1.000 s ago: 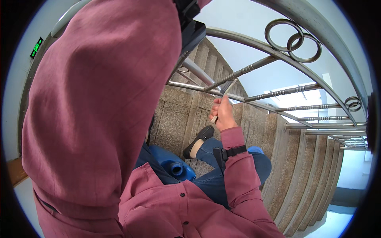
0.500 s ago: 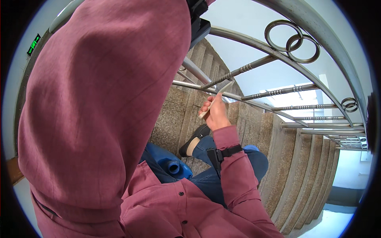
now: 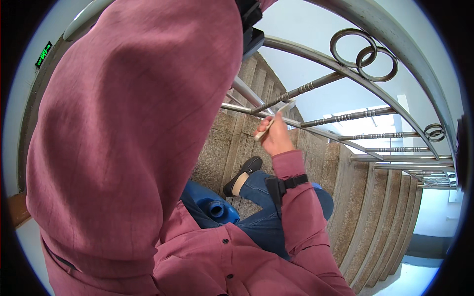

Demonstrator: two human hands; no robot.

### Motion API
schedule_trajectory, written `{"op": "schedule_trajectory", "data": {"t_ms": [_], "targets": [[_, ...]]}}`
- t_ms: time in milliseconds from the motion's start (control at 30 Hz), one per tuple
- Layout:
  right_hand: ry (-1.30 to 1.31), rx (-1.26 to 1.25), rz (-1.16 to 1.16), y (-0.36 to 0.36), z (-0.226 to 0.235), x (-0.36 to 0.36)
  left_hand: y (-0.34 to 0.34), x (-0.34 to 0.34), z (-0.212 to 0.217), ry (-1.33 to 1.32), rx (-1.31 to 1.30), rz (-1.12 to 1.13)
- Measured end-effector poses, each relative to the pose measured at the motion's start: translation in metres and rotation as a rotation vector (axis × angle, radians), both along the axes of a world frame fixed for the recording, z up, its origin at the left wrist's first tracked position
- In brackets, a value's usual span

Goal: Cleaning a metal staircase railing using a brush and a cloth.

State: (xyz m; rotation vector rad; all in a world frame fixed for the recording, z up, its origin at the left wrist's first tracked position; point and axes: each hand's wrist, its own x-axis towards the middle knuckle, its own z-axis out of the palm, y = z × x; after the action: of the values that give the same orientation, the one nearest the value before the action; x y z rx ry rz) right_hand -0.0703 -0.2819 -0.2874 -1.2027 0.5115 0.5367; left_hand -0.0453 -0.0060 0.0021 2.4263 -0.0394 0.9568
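My right hand (image 3: 277, 138) is closed around the pale handle of a brush (image 3: 264, 132). The brush head reaches past my fingers to the lower rail of the metal stair railing (image 3: 306, 123); whether the bristles touch the metal cannot be made out. My raised left arm (image 3: 128, 123), in a dusty-pink sleeve, fills the left of the head view, and its hand lies beyond the top edge. By my legs sits a blue plastic jug (image 3: 232, 213) with an uncapped round mouth, partly hidden by my clothing.
Speckled stone steps (image 3: 353, 217) descend on the right, and more steps (image 3: 259, 74) show beyond the bars. Twisted balusters (image 3: 350, 116) and interlocking rings (image 3: 353, 47) form the railing. My dark shoe (image 3: 242, 175) rests on a step. A green exit sign (image 3: 43, 54) hangs far left.
My right hand has shifted slightly up and to the right with the brush, moving along the lower rail. The left sleeve has moved slightly right.
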Motion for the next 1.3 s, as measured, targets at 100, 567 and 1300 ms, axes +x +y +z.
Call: {"op": "schedule_trajectory", "data": {"t_ms": [100, 567, 1300], "targets": [[0.079, 0.078, -0.027, 0.017, -0.001, -0.019, -0.002, -0.001, 0.003, 0.033, 0.009, -0.003], [-0.007, 0.172, 0.014, -0.011, 0.0, 0.008, -0.004, 0.005, 0.002, 0.002, 0.018, 0.018], [0.042, 0.277, -0.1, 0.043, 0.014, -0.018, -0.006, 0.004, 0.005, 0.029, 0.249, 0.066]]}}
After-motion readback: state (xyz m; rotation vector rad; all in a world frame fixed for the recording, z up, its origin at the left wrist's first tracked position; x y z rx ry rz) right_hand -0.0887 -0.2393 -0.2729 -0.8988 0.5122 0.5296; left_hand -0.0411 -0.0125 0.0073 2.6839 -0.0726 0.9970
